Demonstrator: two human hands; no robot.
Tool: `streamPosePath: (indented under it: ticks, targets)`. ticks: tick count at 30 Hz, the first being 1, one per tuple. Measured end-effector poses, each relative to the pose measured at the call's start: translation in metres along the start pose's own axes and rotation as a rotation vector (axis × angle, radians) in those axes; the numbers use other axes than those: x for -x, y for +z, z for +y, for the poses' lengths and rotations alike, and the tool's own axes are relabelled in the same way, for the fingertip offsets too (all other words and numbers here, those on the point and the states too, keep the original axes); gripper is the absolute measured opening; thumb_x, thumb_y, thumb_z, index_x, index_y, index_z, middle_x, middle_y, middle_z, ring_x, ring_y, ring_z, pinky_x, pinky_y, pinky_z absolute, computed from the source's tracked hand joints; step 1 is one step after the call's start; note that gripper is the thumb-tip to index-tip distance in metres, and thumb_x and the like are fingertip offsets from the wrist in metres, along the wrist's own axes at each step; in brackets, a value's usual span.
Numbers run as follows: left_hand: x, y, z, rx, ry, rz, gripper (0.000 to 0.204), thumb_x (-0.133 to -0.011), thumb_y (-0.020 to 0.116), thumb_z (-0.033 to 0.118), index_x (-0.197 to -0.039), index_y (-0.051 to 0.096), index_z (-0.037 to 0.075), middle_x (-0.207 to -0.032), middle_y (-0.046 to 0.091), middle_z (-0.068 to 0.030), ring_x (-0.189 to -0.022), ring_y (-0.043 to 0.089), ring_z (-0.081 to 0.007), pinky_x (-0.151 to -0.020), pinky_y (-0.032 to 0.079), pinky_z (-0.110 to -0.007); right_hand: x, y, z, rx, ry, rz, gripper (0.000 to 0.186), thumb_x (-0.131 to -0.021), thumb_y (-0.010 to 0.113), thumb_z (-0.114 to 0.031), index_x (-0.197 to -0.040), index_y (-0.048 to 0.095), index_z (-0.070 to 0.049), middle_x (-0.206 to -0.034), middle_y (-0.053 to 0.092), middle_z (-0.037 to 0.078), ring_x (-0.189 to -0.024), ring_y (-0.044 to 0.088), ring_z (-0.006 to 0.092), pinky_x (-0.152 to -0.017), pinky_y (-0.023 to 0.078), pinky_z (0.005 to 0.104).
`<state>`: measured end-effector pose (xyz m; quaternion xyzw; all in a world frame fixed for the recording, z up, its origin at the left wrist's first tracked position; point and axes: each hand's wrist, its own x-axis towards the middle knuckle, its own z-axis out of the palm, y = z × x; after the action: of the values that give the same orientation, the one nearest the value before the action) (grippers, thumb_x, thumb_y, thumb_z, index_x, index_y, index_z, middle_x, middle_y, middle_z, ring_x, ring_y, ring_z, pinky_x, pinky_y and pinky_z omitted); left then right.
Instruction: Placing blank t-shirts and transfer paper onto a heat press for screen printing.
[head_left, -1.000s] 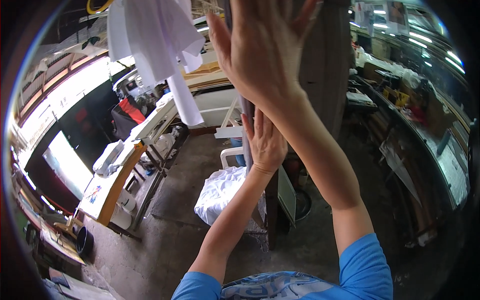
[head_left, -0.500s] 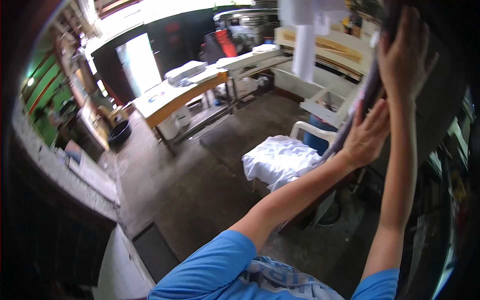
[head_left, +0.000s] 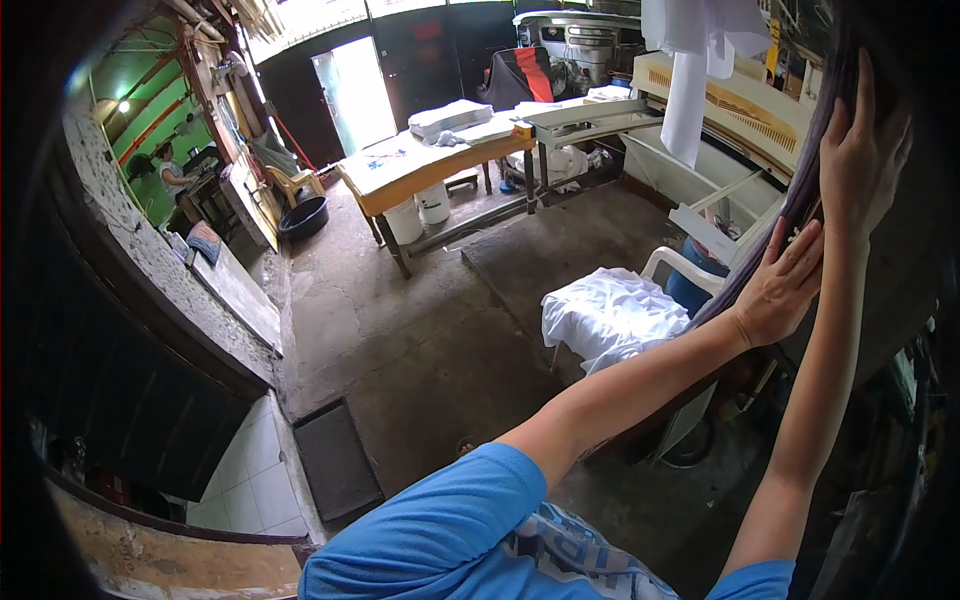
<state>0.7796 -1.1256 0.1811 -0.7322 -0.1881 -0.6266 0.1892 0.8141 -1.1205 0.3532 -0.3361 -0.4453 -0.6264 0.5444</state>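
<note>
Panel (head_left: 803,185), dark-edged, stands against the flattened left hand (head_left: 780,297) and, higher up, right hand (head_left: 858,180); both have fingers extended.

Ahead and to the left of the left hand (head_left: 780,297) stands a wood-edged table (head_left: 447,174), with a black basin (head_left: 303,226) farther left of that hand and a dark mat (head_left: 338,458) lower on its left.
</note>
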Motion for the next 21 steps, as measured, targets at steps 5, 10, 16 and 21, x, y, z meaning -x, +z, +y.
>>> streamPosePath:
  ticks: [5, 10, 16, 21]
  targets:
    - [0.0, -0.003, -0.002, -0.012, -0.019, -0.058, 0.049, -0.073, 0.055, 0.007, -0.121, 0.045, 0.0, -0.139, 0.026, -0.0156, -0.132, 0.015, -0.0328, -0.106, 0.011, -0.055, 0.005, -0.003, -0.005, 0.001, 0.078, -0.093, 0.049, -0.087, 0.048, -0.029, -0.132, 0.029, -0.037, -0.128, 0.036, 0.018, -0.107, 0.052, 0.0337, -0.063, 0.056, 0.0391]
    - [0.0, -0.008, -0.002, -0.031, -0.011, -0.127, 0.055, -0.075, 0.054, 0.011, -0.128, 0.039, 0.007, -0.142, 0.018, -0.0148, -0.133, 0.011, -0.0319, -0.106, 0.009, -0.054, 0.008, -0.007, -0.009, 0.023, 0.129, -0.129, 0.05, -0.088, 0.046, -0.03, -0.133, 0.025, -0.039, -0.127, 0.037, 0.018, -0.104, 0.054, 0.0322, -0.061, 0.057, 0.0384]
    - [-0.002, -0.009, 0.001, 0.071, 0.004, -0.1, 0.044, -0.071, 0.054, 0.009, -0.115, 0.052, 0.004, -0.138, 0.026, -0.015, -0.132, 0.015, -0.0316, -0.104, 0.013, -0.056, 0.01, -0.012, -0.007, 0.04, 0.276, -0.327, 0.049, -0.088, 0.047, -0.033, -0.132, 0.027, -0.042, -0.11, 0.049, 0.018, -0.093, 0.058, 0.0294, -0.056, 0.056, 0.0394]
    - [-0.002, -0.017, -0.008, 0.132, 0.043, -0.139, 0.049, -0.07, 0.055, 0.012, -0.117, 0.049, 0.0, -0.139, 0.023, -0.0172, -0.132, 0.013, -0.0353, -0.104, 0.011, -0.057, 0.008, -0.008, -0.014, 0.071, 0.198, -0.22, 0.049, -0.087, 0.048, -0.036, -0.132, 0.027, -0.042, -0.099, 0.053, 0.015, -0.093, 0.056, 0.0282, -0.059, 0.054, 0.0431]
